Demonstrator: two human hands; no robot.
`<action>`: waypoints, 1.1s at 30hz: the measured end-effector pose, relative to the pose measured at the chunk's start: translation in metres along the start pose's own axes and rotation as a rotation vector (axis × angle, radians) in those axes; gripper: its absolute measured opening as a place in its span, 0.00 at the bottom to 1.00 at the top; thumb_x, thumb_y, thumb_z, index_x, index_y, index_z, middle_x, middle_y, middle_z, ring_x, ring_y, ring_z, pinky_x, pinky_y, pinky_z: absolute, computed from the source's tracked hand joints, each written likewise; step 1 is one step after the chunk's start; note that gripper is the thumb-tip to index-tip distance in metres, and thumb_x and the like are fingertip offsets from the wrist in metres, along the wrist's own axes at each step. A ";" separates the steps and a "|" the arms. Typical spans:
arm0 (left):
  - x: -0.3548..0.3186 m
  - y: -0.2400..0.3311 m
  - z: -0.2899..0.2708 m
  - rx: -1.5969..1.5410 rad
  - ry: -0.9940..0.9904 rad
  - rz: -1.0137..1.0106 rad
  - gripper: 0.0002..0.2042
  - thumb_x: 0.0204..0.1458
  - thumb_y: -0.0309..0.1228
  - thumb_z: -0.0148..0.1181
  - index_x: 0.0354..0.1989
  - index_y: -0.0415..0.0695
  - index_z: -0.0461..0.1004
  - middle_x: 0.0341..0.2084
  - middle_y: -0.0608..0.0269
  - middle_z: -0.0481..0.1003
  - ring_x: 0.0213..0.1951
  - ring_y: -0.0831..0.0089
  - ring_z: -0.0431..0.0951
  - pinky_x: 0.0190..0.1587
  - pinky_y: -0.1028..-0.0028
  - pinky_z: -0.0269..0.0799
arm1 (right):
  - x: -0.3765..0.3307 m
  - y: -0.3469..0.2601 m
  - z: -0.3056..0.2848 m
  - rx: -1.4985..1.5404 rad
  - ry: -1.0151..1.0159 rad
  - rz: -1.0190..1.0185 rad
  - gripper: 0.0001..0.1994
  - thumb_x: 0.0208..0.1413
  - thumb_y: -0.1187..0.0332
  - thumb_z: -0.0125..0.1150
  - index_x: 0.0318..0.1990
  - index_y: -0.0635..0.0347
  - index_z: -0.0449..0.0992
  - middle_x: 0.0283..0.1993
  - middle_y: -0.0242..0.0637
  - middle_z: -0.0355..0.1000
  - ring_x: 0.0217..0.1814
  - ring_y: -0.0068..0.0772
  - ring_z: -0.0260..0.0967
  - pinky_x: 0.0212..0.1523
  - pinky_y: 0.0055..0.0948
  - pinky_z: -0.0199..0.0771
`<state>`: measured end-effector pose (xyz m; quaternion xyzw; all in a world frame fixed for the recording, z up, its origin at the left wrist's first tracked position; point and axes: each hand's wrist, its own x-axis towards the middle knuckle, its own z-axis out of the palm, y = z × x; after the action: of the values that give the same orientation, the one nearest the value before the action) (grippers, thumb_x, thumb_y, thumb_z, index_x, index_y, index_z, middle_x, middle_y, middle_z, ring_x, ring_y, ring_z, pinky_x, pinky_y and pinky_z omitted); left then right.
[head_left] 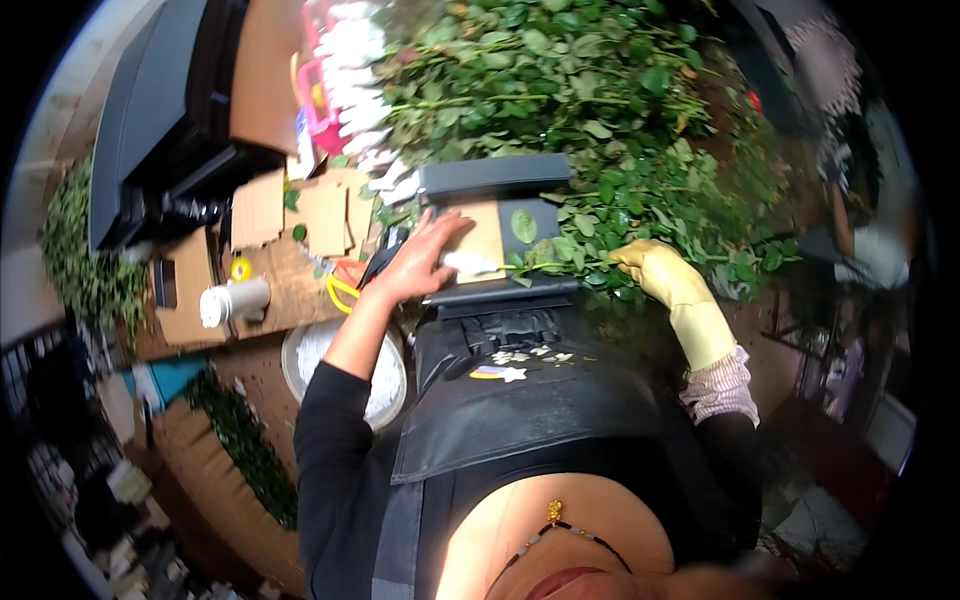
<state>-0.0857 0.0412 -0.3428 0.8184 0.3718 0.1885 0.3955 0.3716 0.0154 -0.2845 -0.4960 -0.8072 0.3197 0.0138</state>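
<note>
With the bare left hand (420,262) lying open and flat on the tan board (482,240), the yellow-gloved right hand (655,270) should keep its closed grip firmly around the leafy stems (600,215) beside it.

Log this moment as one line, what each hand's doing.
left hand: bare, flat on tan board | right hand: yellow glove, gripping leafy stems

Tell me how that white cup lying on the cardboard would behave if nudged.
The cup lies on its side on cardboard, so it would probably roll. It looks like a light disposable type, likely easy to push. Whether it holds liquid is unclear.
</note>
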 end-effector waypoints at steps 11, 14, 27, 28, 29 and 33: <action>0.002 0.009 0.002 -0.022 -0.057 -0.020 0.19 0.52 0.47 0.74 0.50 0.53 0.86 0.72 0.56 0.67 0.78 0.50 0.54 0.77 0.37 0.36 | 0.029 -0.007 -0.012 -0.151 -0.147 -0.061 0.14 0.53 0.73 0.67 0.47 0.51 0.85 0.40 0.42 0.82 0.41 0.51 0.80 0.41 0.43 0.80; 0.001 0.008 0.013 0.016 -0.013 -0.005 0.16 0.48 0.45 0.77 0.43 0.53 0.87 0.72 0.56 0.67 0.77 0.45 0.54 0.75 0.34 0.41 | 0.040 -0.029 -0.059 -0.121 -0.420 0.201 0.16 0.58 0.64 0.67 0.54 0.51 0.83 0.49 0.45 0.82 0.55 0.52 0.78 0.55 0.44 0.80; 0.000 0.010 0.011 -0.006 -0.020 -0.020 0.13 0.52 0.44 0.75 0.40 0.51 0.87 0.72 0.59 0.67 0.78 0.48 0.53 0.76 0.35 0.40 | 0.248 -0.089 -0.097 -0.356 0.369 0.057 0.20 0.61 0.73 0.65 0.61 0.54 0.78 0.65 0.42 0.75 0.66 0.38 0.72 0.65 0.34 0.74; 0.001 0.009 0.012 -0.008 -0.024 -0.021 0.12 0.52 0.44 0.75 0.38 0.51 0.87 0.72 0.60 0.67 0.78 0.48 0.53 0.75 0.35 0.40 | 0.231 -0.089 -0.105 -0.074 0.485 -0.022 0.20 0.59 0.73 0.66 0.60 0.54 0.79 0.62 0.42 0.76 0.64 0.38 0.73 0.62 0.37 0.74; 0.001 0.008 0.012 0.010 -0.014 -0.003 0.14 0.52 0.44 0.75 0.42 0.51 0.86 0.72 0.58 0.67 0.78 0.48 0.53 0.76 0.36 0.41 | 0.211 -0.090 -0.113 0.155 0.595 -0.303 0.20 0.58 0.72 0.67 0.59 0.55 0.79 0.59 0.43 0.77 0.61 0.38 0.73 0.60 0.39 0.75; -0.002 0.005 0.017 -0.066 0.002 -0.090 0.30 0.49 0.46 0.77 0.61 0.51 0.78 0.72 0.48 0.64 0.77 0.46 0.53 0.77 0.45 0.44 | 0.104 -0.081 -0.128 -0.319 0.664 -0.493 0.22 0.47 0.82 0.67 0.53 0.57 0.80 0.39 0.40 0.76 0.41 0.45 0.75 0.41 0.45 0.72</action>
<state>-0.0743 0.0286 -0.3490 0.7873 0.4020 0.1835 0.4300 0.2980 0.1398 -0.1706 -0.3604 -0.8924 0.0016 0.2713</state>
